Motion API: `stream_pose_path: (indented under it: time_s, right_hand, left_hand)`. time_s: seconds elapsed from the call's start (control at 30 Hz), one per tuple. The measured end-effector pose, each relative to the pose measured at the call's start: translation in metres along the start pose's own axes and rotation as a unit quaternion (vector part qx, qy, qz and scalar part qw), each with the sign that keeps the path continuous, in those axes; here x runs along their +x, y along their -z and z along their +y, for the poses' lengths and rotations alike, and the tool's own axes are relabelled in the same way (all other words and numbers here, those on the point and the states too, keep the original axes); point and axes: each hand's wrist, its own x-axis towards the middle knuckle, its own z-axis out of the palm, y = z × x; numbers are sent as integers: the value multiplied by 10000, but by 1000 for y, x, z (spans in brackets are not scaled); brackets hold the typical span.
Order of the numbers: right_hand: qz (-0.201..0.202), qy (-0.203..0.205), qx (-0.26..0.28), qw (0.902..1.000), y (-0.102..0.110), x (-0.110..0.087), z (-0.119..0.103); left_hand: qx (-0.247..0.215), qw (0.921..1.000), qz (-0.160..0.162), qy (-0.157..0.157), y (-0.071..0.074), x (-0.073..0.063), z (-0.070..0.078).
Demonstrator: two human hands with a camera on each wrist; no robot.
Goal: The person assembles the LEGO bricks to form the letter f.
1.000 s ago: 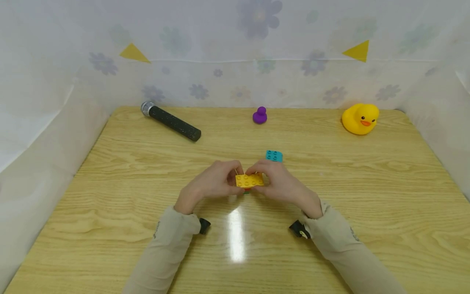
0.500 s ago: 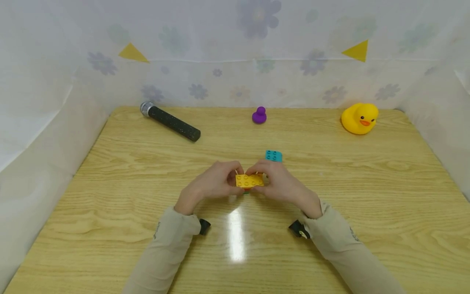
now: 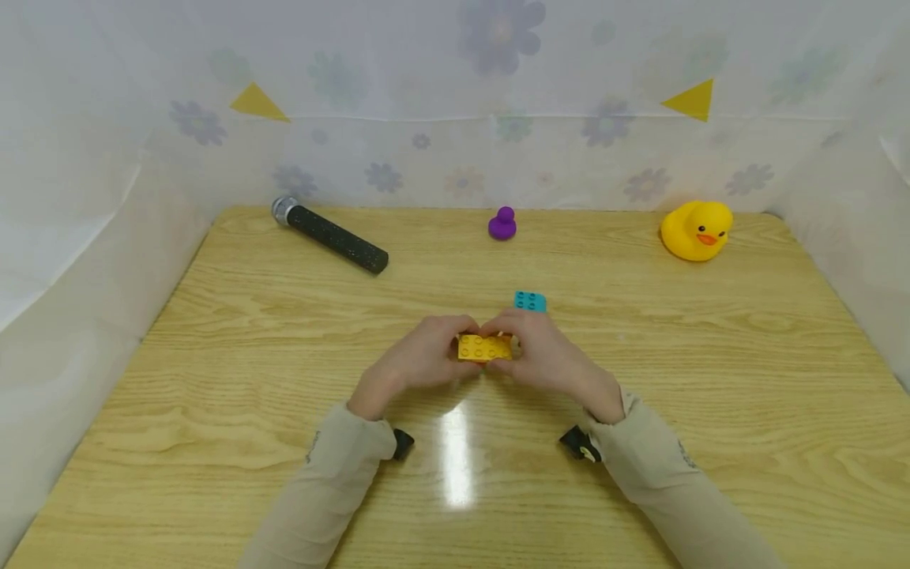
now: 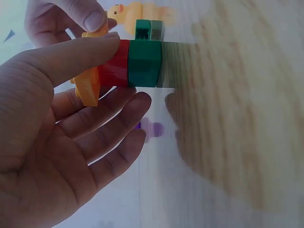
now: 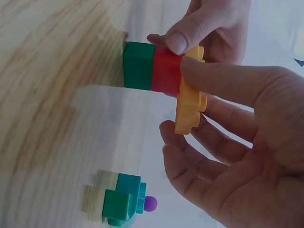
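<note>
A yellow building block (image 3: 485,348) with two rows of studs tops a small stack. Beneath it come a red block (image 4: 114,64) and a green block (image 5: 138,65), the green one at the tabletop. My left hand (image 3: 430,354) grips the yellow block's left end, its thumb reaching over the seam with the red one. On the opposite end my right hand (image 3: 536,352) pinches the yellow block between thumb and fingers. In the head view the hands mostly cover the lower blocks. Just beyond my right hand sits a teal block (image 3: 530,301), with another green block (image 5: 116,204) beside it.
A black microphone (image 3: 334,237) lies at the back left of the wooden table (image 3: 213,379). Along the rear edge stand a purple toy (image 3: 502,224) and, farther right, a yellow rubber duck (image 3: 697,230). White flowered cloth (image 3: 455,95) walls the table in.
My left hand has shifted slightly to the right, closer to my right hand. The yellow block has moved a little right and away from me; the right hand stays nearly still.
</note>
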Motion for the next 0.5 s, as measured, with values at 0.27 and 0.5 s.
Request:
stream_pose_path:
  time_s: [0.27, 0.5]
  right_hand:
    - [-115, -64, 364, 9993, 14, -3, 7]
    - [630, -473, 273, 9965, 39, -10, 20]
  left_hand:
    - [-54, 9998, 39, 172, 1, -2, 1]
    - [-8, 9990, 31, 442, 2, -2, 2]
